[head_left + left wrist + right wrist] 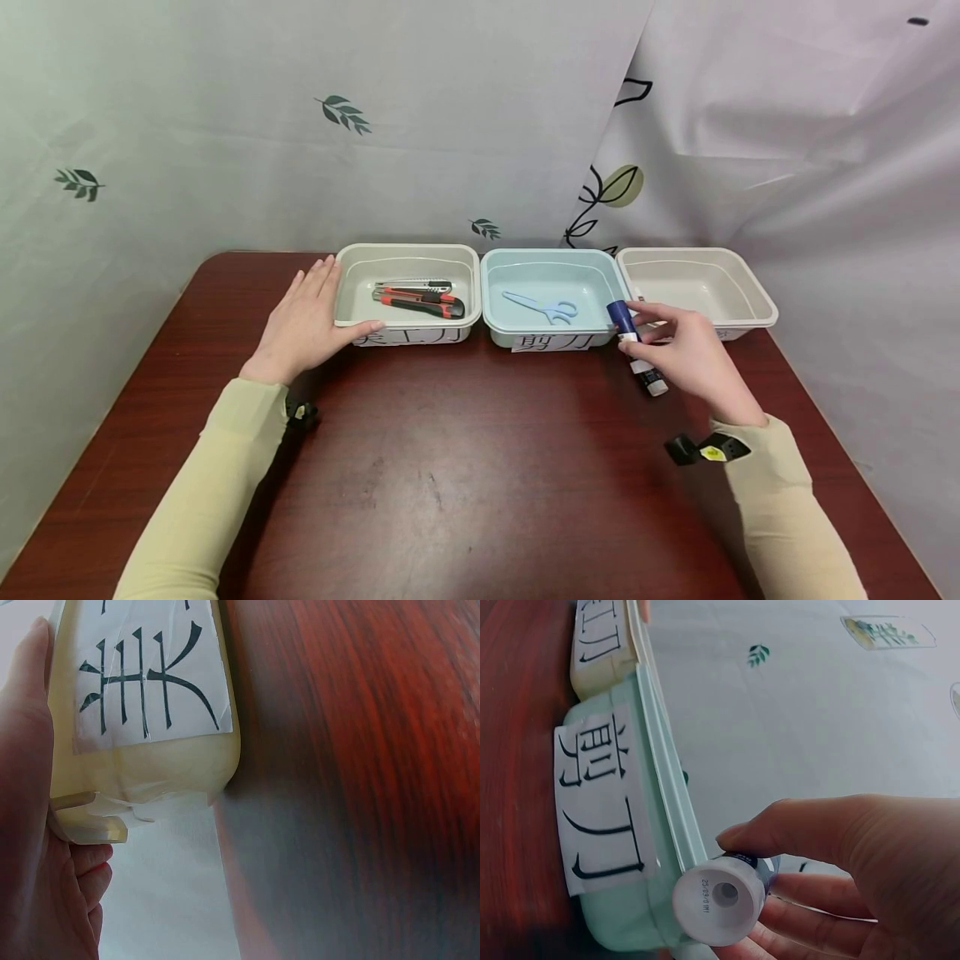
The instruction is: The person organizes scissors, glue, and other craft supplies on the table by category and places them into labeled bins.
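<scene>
My right hand point(690, 350) pinches a glue stick point(621, 317) between thumb and fingers, at the front right corner of the light blue bin point(501, 315). Its cap is dark blue, its label partly black. In the right wrist view the white base of the glue stick point(714, 919) faces the camera and overlaps the bin's corner. My left hand point(303, 325) rests on the left beige bin point(472, 287), fingers straight along its left side and thumb along the front rim. Inside that bin lie several utility knives point(420, 304); light blue scissors point(551, 310) lie in the blue bin.
A right-hand beige bin point(738, 287) stands beside the blue one, the three bins in a row at the table's back edge. Paper labels point(551, 342) with writing are taped to their fronts. A leaf-patterned curtain point(420, 125) hangs behind the dark red wooden table point(450, 467).
</scene>
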Available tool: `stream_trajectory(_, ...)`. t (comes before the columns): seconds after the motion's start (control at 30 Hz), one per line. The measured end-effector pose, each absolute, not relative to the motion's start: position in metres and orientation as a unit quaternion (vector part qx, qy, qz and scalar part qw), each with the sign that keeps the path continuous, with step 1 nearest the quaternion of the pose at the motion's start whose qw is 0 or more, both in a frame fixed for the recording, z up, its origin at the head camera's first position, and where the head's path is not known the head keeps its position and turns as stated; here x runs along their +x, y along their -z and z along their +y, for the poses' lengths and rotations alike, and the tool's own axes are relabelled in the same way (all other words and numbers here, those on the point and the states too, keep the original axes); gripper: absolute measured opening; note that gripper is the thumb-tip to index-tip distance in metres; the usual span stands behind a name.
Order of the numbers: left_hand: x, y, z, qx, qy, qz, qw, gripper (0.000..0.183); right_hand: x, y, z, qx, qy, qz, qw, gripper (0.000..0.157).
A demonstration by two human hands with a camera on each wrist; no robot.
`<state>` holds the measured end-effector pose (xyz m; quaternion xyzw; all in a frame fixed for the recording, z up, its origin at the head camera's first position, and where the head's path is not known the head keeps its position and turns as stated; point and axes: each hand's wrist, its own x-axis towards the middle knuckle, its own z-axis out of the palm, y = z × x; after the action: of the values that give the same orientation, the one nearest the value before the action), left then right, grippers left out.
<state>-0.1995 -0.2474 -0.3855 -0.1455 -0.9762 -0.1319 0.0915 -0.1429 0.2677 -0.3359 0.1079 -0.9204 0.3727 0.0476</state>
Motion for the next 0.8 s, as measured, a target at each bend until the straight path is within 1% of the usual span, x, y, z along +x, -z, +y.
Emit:
stream_trajectory(0.43,-0.198,0.384,-0.247,-0.142,0.133,-0.977,0.086,0.119,-0.151,0.327,0.283,0.100,-0.373,-0.921,0.058,0.052)
stream_trajectory(0.8,-0.198,0.385,-0.248,-0.142,0.132,-0.977,0.084,0.119,-0.162,0.316,0.298,0.084,-0.363,-0.925,0.075,0.054)
